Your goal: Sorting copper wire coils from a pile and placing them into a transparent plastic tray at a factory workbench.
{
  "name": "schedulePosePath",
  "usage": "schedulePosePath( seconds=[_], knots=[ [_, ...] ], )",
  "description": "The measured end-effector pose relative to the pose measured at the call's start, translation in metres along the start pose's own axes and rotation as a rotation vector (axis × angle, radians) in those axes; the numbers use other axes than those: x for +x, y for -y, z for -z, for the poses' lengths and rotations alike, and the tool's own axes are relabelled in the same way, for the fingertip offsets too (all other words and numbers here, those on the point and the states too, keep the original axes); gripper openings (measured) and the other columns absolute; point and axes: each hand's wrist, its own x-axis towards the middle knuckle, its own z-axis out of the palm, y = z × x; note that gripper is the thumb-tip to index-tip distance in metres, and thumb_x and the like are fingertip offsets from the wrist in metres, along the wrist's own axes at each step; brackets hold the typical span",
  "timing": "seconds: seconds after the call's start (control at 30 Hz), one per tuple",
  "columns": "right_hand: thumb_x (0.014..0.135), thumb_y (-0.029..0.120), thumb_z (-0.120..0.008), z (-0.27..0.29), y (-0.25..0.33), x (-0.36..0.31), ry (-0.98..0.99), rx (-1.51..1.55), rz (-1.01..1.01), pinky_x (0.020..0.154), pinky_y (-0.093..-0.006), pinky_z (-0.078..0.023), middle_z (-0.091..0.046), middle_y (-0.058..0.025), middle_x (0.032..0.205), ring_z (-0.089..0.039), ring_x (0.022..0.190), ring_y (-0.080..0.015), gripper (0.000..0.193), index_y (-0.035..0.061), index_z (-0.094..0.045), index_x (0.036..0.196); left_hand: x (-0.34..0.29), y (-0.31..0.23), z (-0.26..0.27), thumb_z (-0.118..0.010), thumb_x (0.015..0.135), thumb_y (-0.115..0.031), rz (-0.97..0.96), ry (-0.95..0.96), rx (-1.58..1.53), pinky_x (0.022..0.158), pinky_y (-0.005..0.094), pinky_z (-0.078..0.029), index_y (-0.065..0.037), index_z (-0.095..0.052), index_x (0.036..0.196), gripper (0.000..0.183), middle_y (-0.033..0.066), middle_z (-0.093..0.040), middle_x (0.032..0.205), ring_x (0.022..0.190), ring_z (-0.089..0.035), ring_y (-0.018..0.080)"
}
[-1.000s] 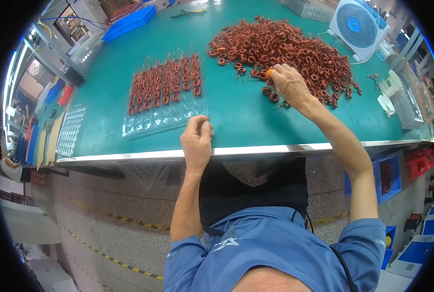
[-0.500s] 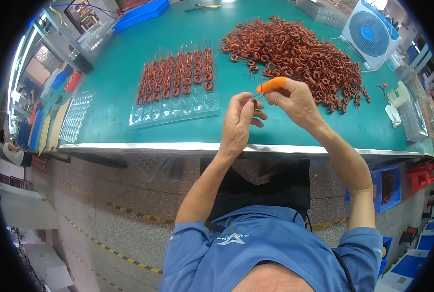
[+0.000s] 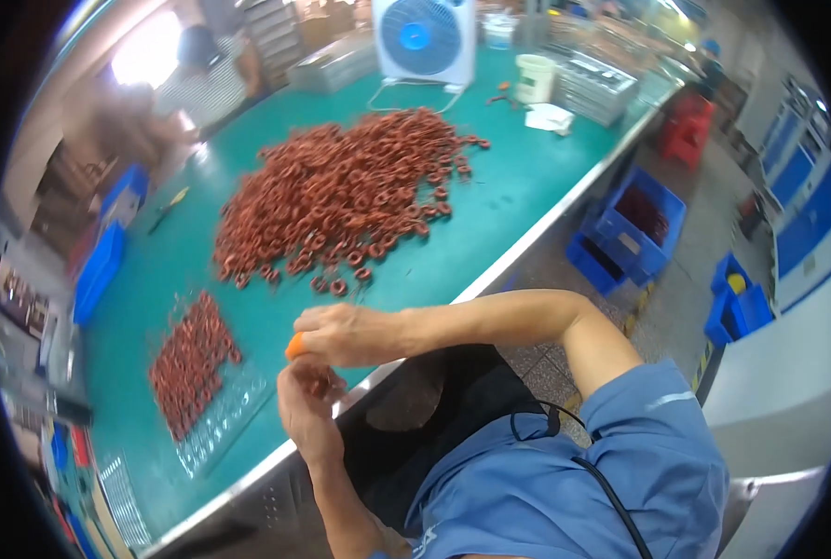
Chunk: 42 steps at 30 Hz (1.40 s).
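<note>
My left hand (image 3: pixel 306 410) is closed near the table's front edge, its fingers curled round a small coil of reddish copper wire, mostly hidden and blurred. Over it, touching its fingertips, is my right hand (image 3: pixel 355 335), also closed, with an orange finger cot (image 3: pixel 295 347) on one finger. Whatever the right fingers pinch is hidden. Just beyond my hands lies a big heap of copper-wire ring coils (image 3: pixel 341 191). To the left, a clear plastic tray (image 3: pixel 220 424) holds rows of such coils; its pockets on the side nearer me hold none.
The green tabletop (image 3: pixel 490 200) ends at a pale metal edge. A fan (image 3: pixel 422 42), a white tub (image 3: pixel 534 79) and stacked clear trays (image 3: pixel 597 86) stand at the back. Blue bins (image 3: pixel 103 270) line the far left edge; a blue crate (image 3: pixel 644 219) sits beyond the right edge. A person (image 3: pixel 206 79) is across the table.
The whole view has swung to the right and tilted. My hands have come closer together, the right now covering the left fingertips; before, they were slightly apart with thin wire leads between them.
</note>
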Motion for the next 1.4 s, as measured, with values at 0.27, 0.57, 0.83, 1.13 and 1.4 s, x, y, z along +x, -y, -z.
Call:
schedulePosePath(
  seconds=[0.27,0.57,0.83,1.13,1.4],
  knots=[
    [0.091,0.017,-0.062,0.011,0.019,-0.009,0.018,0.461,-0.628,0.076,-0.0349,-0.052,-0.068,-0.0163,0.09,-0.067,0.087,-0.0237,0.023,-0.0015,-0.064,0.104,-0.002,0.008,-0.001,-0.06,0.095,-0.015,-0.165,0.139,0.138,0.053,0.0225,-0.044,-0.003,-0.044,0.117,0.029,0.0061,-0.054,0.095,0.069,-0.052,0.01],
    [0.089,0.024,-0.067,0.012,0.014,-0.018,-0.099,0.221,-0.451,0.07,-0.0367,-0.05,-0.065,-0.0126,0.084,-0.064,0.078,-0.0253,0.024,0.001,-0.071,0.09,-0.007,0.006,-0.007,-0.056,0.095,-0.005,-0.14,0.199,0.131,0.051,0.0207,-0.04,-0.003,-0.039,0.115,0.027,0.0088,-0.053,0.09,0.063,-0.049,0.0104],
    [0.086,0.022,-0.07,0.007,0.021,-0.015,-0.182,0.136,-0.316,0.069,-0.036,-0.048,-0.062,-0.01,0.084,-0.062,0.079,-0.0255,0.022,0.0006,-0.068,0.083,-0.013,0.016,0.004,-0.053,0.097,-0.008,-0.389,-0.016,0.416,0.053,0.0215,-0.041,0.002,-0.045,0.123,0.028,0.0077,-0.056,0.087,0.065,-0.051,0.0101],
    [0.071,0.006,-0.071,0.022,0.036,-0.016,-0.292,-0.295,-0.022,0.064,-0.0377,-0.046,-0.059,-0.0093,0.082,-0.059,0.073,-0.0273,0.014,0.0017,-0.065,0.083,-0.002,0.0,-0.013,-0.058,0.09,-0.001,-0.449,-0.066,0.631,0.073,0.0341,-0.051,-0.001,-0.058,0.116,0.026,0.0168,-0.063,0.093,0.08,-0.063,0.0258],
    [0.078,0.009,-0.072,0.009,0.044,-0.005,-0.208,-0.172,-0.118,0.065,-0.0337,-0.045,-0.062,-0.0086,0.083,-0.059,0.069,-0.0231,0.012,-0.0003,-0.067,0.083,0.007,-0.002,0.005,-0.06,0.092,-0.003,-0.453,-0.123,0.647,0.07,0.0347,-0.051,0.0,-0.056,0.114,0.022,0.0164,-0.063,0.087,0.077,-0.063,0.0259]
  ],
)
